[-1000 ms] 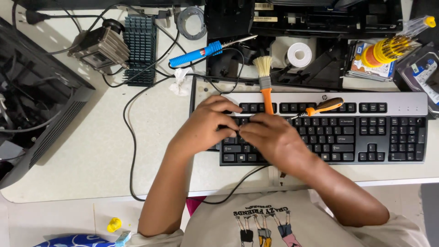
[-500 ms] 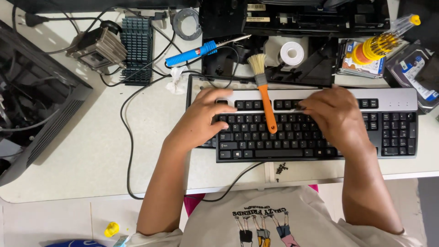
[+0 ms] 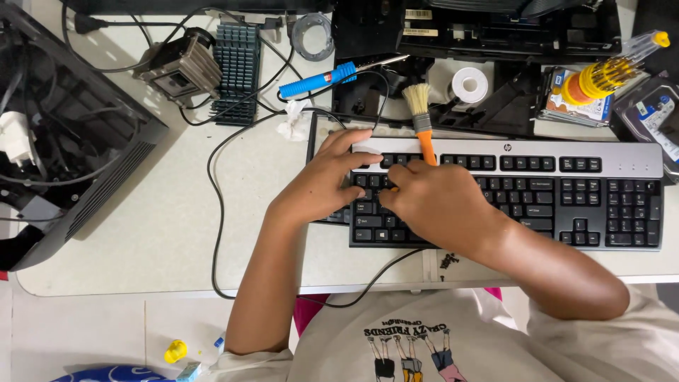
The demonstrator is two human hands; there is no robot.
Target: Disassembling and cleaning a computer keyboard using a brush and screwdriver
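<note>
- While the left hand (image 3: 327, 182) presses flat on the keyboard (image 3: 509, 194) on the bench (image 3: 170, 212), keep it steady.
- Right hand (image 3: 435, 205) grip is closed on the orange-handled brush (image 3: 422, 124), bristles past the top edge.
- Best to sweep lightly between keys.

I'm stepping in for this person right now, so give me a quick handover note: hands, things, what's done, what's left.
Left hand: flat on the left end of the keyboard, steadying it.
Right hand: closed around the orange handle of the brush, bristles pointing away, past the keyboard's top edge.
Keyboard lies flat on the white table, cable trailing off the front edge.
Done: brush in hand, keyboard steadied. How much has been brushed cannot be told.
Left: probably brushing the keys.
</note>
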